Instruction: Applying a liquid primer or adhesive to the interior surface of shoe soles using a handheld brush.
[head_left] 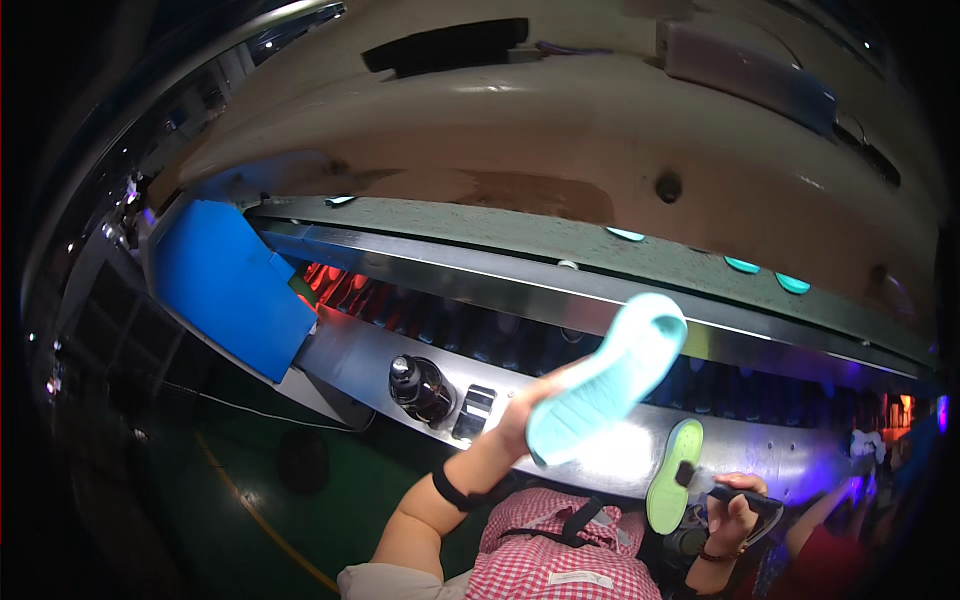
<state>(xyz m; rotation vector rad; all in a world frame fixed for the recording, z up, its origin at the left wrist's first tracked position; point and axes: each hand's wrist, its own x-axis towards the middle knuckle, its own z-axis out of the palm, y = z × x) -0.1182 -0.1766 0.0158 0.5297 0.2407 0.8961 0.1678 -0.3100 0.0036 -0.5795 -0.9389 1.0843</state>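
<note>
My left hand (527,405) grips a light-blue sole (610,375) at frame centre, raised toward the conveyor (560,290). My right hand (735,510), lower right, clasps a dark brush (745,497) beside a green sole (675,475). I judge this mid-run: several soles already ride the conveyor at upper right.

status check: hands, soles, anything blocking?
Left hand holds light blue sole raised over the metal machine front. Right hand grips dark brush against green sole. Nothing between hands and conveyor belt.
</note>
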